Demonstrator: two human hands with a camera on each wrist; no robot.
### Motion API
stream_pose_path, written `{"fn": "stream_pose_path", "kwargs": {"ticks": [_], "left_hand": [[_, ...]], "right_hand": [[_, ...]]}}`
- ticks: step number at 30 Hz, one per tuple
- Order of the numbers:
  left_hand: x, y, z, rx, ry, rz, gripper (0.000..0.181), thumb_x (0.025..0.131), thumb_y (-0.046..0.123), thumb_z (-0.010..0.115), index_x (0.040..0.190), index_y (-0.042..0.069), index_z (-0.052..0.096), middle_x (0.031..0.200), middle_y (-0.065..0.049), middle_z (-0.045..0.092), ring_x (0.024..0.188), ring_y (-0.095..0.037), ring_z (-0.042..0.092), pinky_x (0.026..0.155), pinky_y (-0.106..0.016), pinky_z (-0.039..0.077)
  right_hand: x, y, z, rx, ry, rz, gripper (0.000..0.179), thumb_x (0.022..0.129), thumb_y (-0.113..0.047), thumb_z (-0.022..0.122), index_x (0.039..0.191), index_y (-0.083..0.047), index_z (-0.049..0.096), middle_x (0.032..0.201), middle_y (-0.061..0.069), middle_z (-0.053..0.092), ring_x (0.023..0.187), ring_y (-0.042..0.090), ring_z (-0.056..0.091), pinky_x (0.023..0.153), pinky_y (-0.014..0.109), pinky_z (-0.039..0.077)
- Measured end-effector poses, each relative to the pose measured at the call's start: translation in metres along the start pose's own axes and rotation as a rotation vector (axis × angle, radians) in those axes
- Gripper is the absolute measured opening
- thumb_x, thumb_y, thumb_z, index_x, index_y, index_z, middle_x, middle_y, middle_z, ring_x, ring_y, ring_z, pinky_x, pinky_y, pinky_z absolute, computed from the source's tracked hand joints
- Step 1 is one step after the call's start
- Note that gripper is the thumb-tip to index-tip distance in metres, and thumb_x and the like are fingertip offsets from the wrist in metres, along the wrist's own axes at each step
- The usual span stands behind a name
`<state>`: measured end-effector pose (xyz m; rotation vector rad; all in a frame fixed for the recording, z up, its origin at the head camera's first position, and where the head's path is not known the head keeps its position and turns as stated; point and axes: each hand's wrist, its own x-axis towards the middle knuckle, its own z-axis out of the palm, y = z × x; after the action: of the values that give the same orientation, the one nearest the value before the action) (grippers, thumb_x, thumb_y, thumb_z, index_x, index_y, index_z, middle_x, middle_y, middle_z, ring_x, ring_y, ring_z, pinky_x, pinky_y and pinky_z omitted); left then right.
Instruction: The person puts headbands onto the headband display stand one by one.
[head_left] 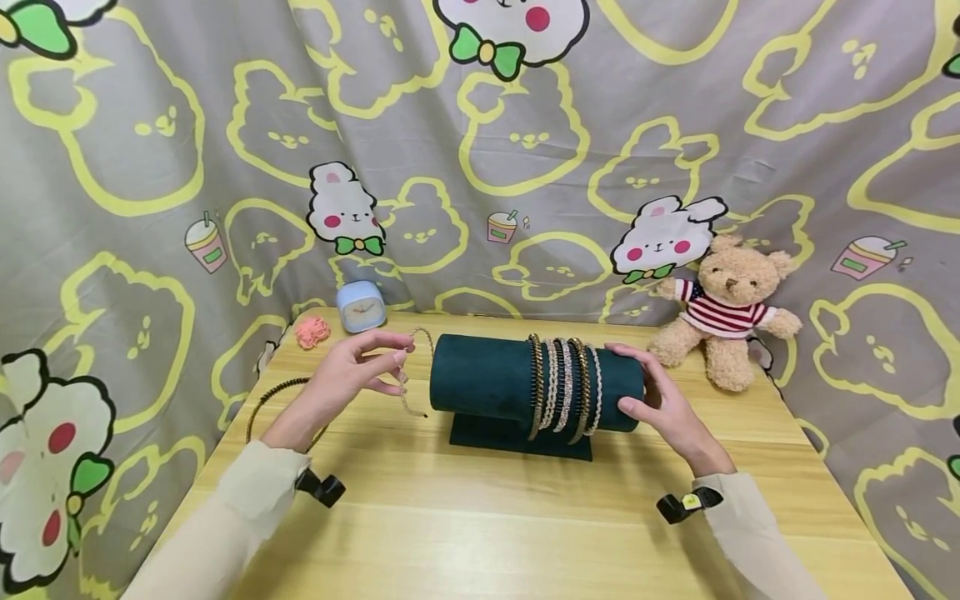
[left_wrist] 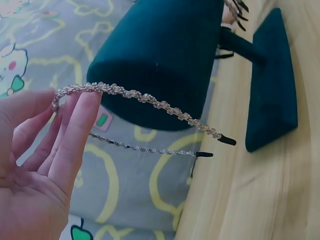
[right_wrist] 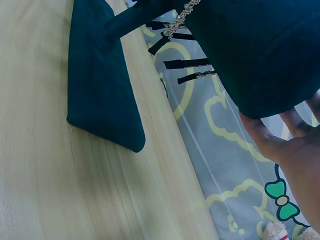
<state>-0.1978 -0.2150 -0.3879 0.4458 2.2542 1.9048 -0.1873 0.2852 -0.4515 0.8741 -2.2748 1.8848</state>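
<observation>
My left hand pinches a beaded headband at its curved top. Both black-tipped ends of the headband point toward the dark green velvet headband stand, just off its left end. Around the right half of the roll sit several decorated headbands, some gold-brown and others pale or sparkling. My right hand holds the roll's right end, thumb in front and fingers behind. Under the roll, the stand's flat base rests on the table.
A dark brown headband lies on the wooden table, partly hidden by my left forearm. Toward the back left are a pink scrunchie and a small blue clock. A teddy bear sits at the back right, before a patterned curtain.
</observation>
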Motion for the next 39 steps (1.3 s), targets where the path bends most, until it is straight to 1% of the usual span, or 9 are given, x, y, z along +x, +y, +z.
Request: {"fn": "stream_pose_path", "kwargs": {"ticks": [4, 8, 11, 16, 18, 24, 28, 33, 39], "left_hand": [[0.003, 0.004, 0.007, -0.012, -0.013, 0.014, 0.040, 0.108, 0.021, 0.071, 0.142, 0.000, 0.066, 0.138, -0.014, 0.069, 0.092, -0.019, 0.075, 0.082, -0.048, 0.067], [0.005, 0.007, 0.013, -0.034, -0.023, 0.015, 0.038, 0.108, 0.020, 0.071, 0.141, 0.002, 0.067, 0.140, -0.015, 0.067, 0.091, -0.019, 0.074, 0.083, -0.048, 0.067], [0.007, 0.009, 0.018, -0.050, -0.031, 0.012, 0.038, 0.108, 0.019, 0.070, 0.141, 0.001, 0.066, 0.141, -0.020, 0.066, 0.091, -0.018, 0.074, 0.082, -0.046, 0.067], [0.010, 0.011, 0.024, -0.043, -0.046, 0.013, 0.037, 0.108, 0.019, 0.070, 0.141, 0.002, 0.067, 0.135, -0.023, 0.067, 0.091, -0.018, 0.073, 0.081, -0.046, 0.067], [0.012, 0.012, 0.027, -0.031, -0.051, 0.012, 0.037, 0.109, 0.020, 0.070, 0.141, 0.003, 0.067, 0.135, -0.021, 0.067, 0.091, -0.019, 0.073, 0.081, -0.046, 0.068], [0.012, 0.019, 0.036, -0.017, -0.055, 0.006, 0.046, 0.109, 0.020, 0.070, 0.153, 0.009, 0.060, 0.143, -0.021, 0.066, 0.093, -0.020, 0.073, 0.078, -0.045, 0.068], [0.011, 0.025, 0.042, 0.022, -0.043, -0.015, 0.051, 0.109, 0.021, 0.070, 0.157, 0.011, 0.059, 0.141, -0.021, 0.064, 0.092, -0.020, 0.072, 0.079, -0.044, 0.068], [0.008, 0.031, 0.047, 0.110, 0.010, -0.021, 0.048, 0.107, 0.020, 0.073, 0.153, 0.012, 0.063, 0.131, -0.017, 0.063, 0.088, -0.019, 0.071, 0.077, -0.042, 0.068], [0.008, 0.031, 0.048, 0.159, 0.028, -0.008, 0.046, 0.106, 0.020, 0.074, 0.151, 0.016, 0.066, 0.126, -0.015, 0.064, 0.094, -0.029, 0.071, 0.075, -0.040, 0.068]], "right_hand": [[0.001, 0.001, 0.000, -0.002, -0.002, -0.009, 0.070, 0.101, 0.012, 0.058, 0.165, -0.002, 0.035, 0.175, 0.017, 0.033, 0.153, 0.009, 0.043, 0.117, 0.018, 0.039], [0.000, 0.001, 0.000, -0.003, -0.002, -0.008, 0.070, 0.100, 0.013, 0.058, 0.165, -0.002, 0.035, 0.175, 0.011, 0.035, 0.152, 0.009, 0.043, 0.116, 0.017, 0.039], [0.000, -0.001, 0.001, -0.003, 0.000, -0.001, 0.071, 0.100, 0.012, 0.058, 0.165, -0.003, 0.035, 0.174, 0.005, 0.037, 0.152, 0.009, 0.043, 0.116, 0.018, 0.040], [0.000, -0.002, 0.001, -0.004, -0.002, -0.003, 0.071, 0.100, 0.012, 0.059, 0.165, -0.003, 0.035, 0.174, 0.003, 0.038, 0.152, 0.009, 0.043, 0.116, 0.018, 0.039], [0.000, -0.002, 0.001, -0.003, -0.003, -0.005, 0.071, 0.100, 0.012, 0.059, 0.165, -0.002, 0.035, 0.173, 0.003, 0.038, 0.151, 0.009, 0.043, 0.116, 0.018, 0.040], [0.000, -0.002, 0.002, 0.005, -0.004, -0.008, 0.071, 0.100, 0.013, 0.059, 0.165, -0.002, 0.035, 0.173, 0.000, 0.038, 0.150, 0.009, 0.044, 0.115, 0.018, 0.041], [0.000, -0.002, 0.001, 0.001, 0.000, -0.002, 0.071, 0.100, 0.012, 0.058, 0.165, -0.002, 0.035, 0.173, 0.002, 0.038, 0.151, 0.009, 0.043, 0.115, 0.018, 0.041], [0.000, -0.003, 0.001, -0.006, 0.003, 0.000, 0.071, 0.100, 0.012, 0.058, 0.165, -0.003, 0.035, 0.174, 0.005, 0.037, 0.152, 0.009, 0.043, 0.116, 0.017, 0.040], [0.000, -0.003, 0.002, -0.002, -0.001, 0.000, 0.071, 0.100, 0.012, 0.059, 0.165, -0.002, 0.035, 0.173, 0.002, 0.037, 0.151, 0.009, 0.044, 0.115, 0.018, 0.041]]}}
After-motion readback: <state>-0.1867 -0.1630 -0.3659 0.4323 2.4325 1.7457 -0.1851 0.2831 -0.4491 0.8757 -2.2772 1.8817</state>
